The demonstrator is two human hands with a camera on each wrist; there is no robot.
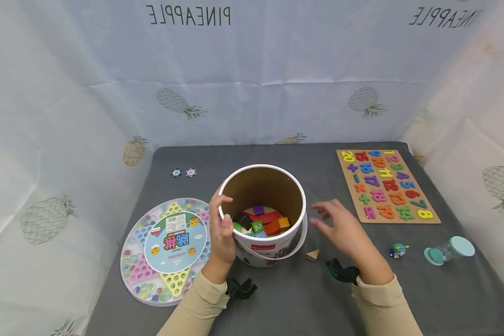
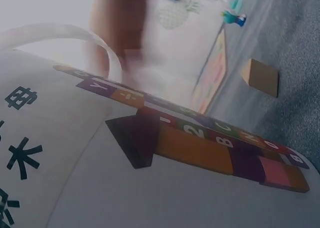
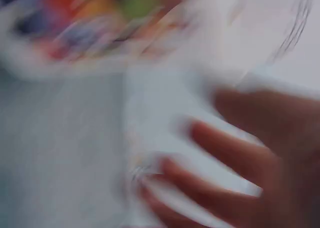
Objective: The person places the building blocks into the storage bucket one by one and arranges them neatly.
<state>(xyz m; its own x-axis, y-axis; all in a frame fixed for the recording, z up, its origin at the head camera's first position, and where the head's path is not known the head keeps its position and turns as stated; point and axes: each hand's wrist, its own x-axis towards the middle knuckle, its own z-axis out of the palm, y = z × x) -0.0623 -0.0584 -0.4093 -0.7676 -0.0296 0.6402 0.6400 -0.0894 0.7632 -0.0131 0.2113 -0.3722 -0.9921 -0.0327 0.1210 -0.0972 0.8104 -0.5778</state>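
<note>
My left hand [image 1: 223,233] grips the left side of a white bucket [image 1: 273,189], thumb at the rim. The bucket stands tilted toward me, and coloured wooden blocks [image 1: 270,227] lie at its bottom. Printed letters and block pictures cover its wall [image 2: 150,198] in the left wrist view. To the right of the bucket my right hand [image 1: 340,226] hovers with fingers loosely spread, holding nothing; those fingers [image 3: 230,150] are blurred in the right wrist view. A small plain wooden triangular block [image 1: 312,255] lies on the grey cloth between the bucket and my right forearm.
Left of the bucket lies a round Chinese checkers set [image 1: 151,289]. Two poker chips [image 1: 184,173] are behind it. A wooden number board [image 1: 386,186] lies at back right, with a small blue figure [image 1: 398,250] and an hourglass-like turquoise object [image 1: 449,250] nearer.
</note>
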